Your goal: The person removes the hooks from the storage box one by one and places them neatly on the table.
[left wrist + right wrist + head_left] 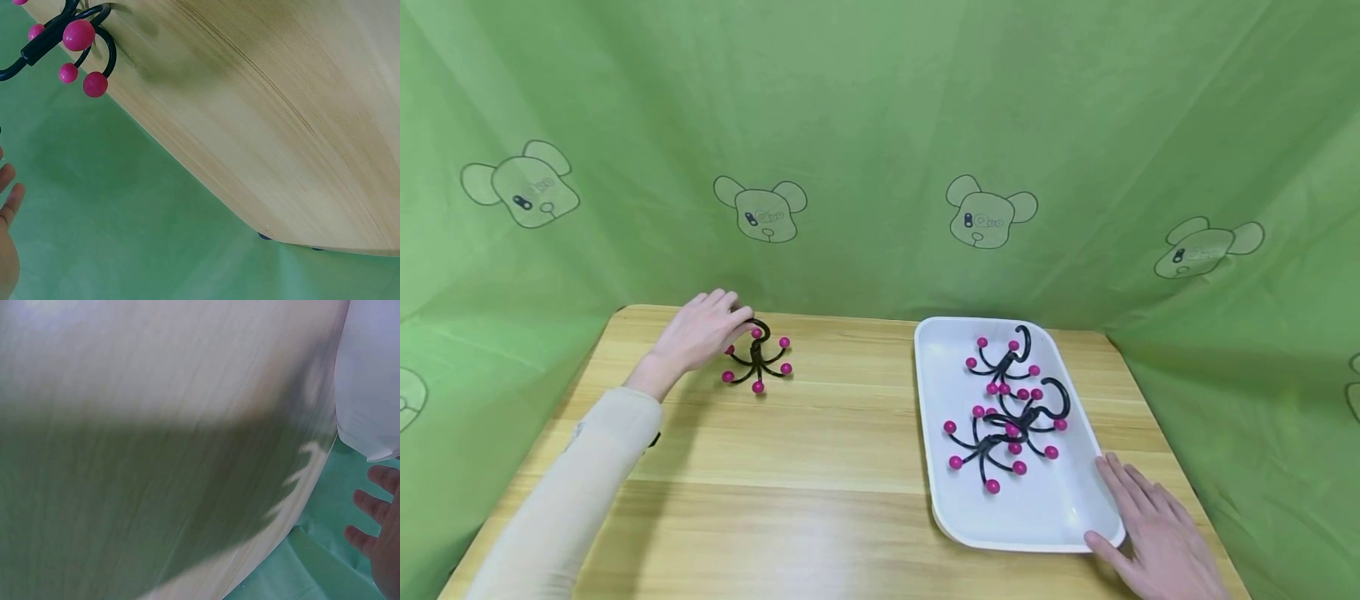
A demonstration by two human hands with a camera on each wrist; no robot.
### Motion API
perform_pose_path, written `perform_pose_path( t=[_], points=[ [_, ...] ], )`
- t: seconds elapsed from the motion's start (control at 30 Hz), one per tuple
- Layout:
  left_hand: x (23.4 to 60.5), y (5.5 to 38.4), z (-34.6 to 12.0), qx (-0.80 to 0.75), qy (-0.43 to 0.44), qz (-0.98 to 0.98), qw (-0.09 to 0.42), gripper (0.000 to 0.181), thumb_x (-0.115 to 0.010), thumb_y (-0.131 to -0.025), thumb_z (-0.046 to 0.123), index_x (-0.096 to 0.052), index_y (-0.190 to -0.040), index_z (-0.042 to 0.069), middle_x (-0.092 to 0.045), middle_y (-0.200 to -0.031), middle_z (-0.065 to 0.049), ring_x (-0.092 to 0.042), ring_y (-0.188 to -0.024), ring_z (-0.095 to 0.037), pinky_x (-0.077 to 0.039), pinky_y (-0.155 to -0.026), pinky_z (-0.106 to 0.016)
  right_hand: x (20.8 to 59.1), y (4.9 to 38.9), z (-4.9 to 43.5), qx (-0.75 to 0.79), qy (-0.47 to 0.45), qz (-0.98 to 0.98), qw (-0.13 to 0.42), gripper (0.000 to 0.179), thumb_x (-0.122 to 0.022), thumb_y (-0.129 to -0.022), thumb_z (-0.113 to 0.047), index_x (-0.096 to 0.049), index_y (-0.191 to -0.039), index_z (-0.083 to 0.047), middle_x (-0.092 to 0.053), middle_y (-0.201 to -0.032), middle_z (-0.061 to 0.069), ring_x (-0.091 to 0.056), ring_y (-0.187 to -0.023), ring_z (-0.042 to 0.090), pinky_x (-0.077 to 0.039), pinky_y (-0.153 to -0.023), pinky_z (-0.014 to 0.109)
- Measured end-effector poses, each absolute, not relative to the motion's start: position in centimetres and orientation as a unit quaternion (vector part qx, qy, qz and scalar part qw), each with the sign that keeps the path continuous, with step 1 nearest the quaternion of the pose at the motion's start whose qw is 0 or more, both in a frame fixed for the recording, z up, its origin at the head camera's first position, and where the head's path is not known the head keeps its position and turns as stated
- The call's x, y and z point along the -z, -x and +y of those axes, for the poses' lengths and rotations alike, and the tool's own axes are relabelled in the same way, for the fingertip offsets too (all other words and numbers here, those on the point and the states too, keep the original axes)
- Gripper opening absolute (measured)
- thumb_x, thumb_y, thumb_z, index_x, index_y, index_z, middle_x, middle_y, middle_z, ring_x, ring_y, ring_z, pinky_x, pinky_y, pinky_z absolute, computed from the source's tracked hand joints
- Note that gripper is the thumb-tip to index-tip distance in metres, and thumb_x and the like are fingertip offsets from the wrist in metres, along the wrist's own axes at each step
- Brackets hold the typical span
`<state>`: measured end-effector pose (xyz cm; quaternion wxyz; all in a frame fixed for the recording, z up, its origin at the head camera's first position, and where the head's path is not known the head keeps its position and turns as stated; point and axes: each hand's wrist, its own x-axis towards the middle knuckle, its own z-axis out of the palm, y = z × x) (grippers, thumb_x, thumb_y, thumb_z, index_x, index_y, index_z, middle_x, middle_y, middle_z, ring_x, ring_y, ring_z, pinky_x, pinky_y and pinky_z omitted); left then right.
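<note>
At the back left, my left hand (pixel 707 329) pinches the curved top hook of a black multi-arm hanger (pixel 756 354) with pink ball tips. In the left wrist view that hanger (pixel 47 40) hangs at the upper left, with most of the hand (pixel 7 250) cut off by the frame. To the right is a white tray (pixel 1037 517) with three similar black hangers (pixel 985 446) lying in it, their arms overlapping. My right hand (pixel 1161 537) rests against the tray's lower right corner, fingers fairly straight and thumb by the front rim.
A wooden table (pixel 820 467) carries everything, its wood bare between the left hanger and the tray. Behind and at both sides hangs a green curtain (pixel 880 150) with printed mouse heads, meeting the table's back edge.
</note>
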<state>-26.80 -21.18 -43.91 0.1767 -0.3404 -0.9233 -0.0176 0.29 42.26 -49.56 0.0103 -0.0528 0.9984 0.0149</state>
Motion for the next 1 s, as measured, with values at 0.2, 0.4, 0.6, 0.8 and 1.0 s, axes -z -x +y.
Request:
perform_pose_path(
  t=[0.2, 0.4, 0.6, 0.8, 1.0],
  points=[
    [43.8, 26.6, -21.2, 0.024, 0.335, -0.927, 0.168, 0.02, -0.067, -0.104, 0.029, -0.066, -0.107, 0.01, -0.065, -0.099, -0.012, -0.059, -0.089, -0.028, -0.053, -0.076, -0.039, 49.7, -0.4, 42.2, -0.025, 0.063, 0.998, -0.014, 0.108, -0.06, -0.095, -0.07, -0.01, -0.17, -0.01, -0.031, -0.172, 0.021, -0.039, -0.145, 0.047, 0.031, -0.115, 0.015],
    [43.3, 26.2, -21.0, 0.027, 0.315, -0.937, 0.148, 0.042, -0.063, -0.105, 0.042, -0.066, -0.126, 0.006, -0.068, -0.114, -0.017, -0.063, -0.105, -0.033, -0.056, -0.092, -0.047, 49.8, -0.5, 42.2, -0.027, 0.072, 0.997, -0.032, 0.107, -0.062, -0.095, -0.069, -0.012, -0.17, -0.012, -0.033, -0.171, 0.02, -0.04, -0.145, 0.045, 0.029, -0.117, 0.014],
    [42.5, 25.8, -19.9, 0.04, 0.32, -0.935, 0.149, 0.049, -0.06, -0.105, 0.046, -0.064, -0.132, 0.004, -0.067, -0.12, -0.018, -0.063, -0.113, -0.035, -0.055, -0.099, -0.05, 49.7, -0.4, 42.2, -0.02, 0.061, 0.998, -0.007, 0.107, -0.059, -0.096, -0.071, -0.011, -0.17, -0.01, -0.031, -0.171, 0.022, -0.038, -0.146, 0.048, 0.03, -0.124, 0.028],
    [41.8, 25.4, -18.1, 0.045, 0.342, -0.922, 0.175, 0.052, -0.066, -0.102, 0.046, -0.064, -0.131, 0.003, -0.068, -0.122, -0.018, -0.064, -0.114, -0.035, -0.055, -0.1, -0.05, 49.4, -0.3, 42.3, -0.008, 0.05, 0.999, 0.02, 0.108, -0.056, -0.096, -0.072, -0.01, -0.17, -0.008, -0.028, -0.171, 0.024, -0.035, -0.147, 0.051, -0.025, -0.12, 0.071],
    [41.2, 24.5, -15.6, 0.043, 0.355, -0.916, 0.18, 0.051, -0.062, -0.103, 0.047, -0.065, -0.132, 0.005, -0.068, -0.126, -0.017, -0.063, -0.117, -0.035, -0.054, -0.104, -0.051, 49.3, -0.3, 42.2, -0.008, 0.052, 0.999, 0.014, 0.108, -0.057, -0.096, -0.072, -0.011, -0.17, -0.009, -0.03, -0.171, 0.023, -0.036, -0.147, 0.05, -0.031, -0.117, 0.069]
  ],
)
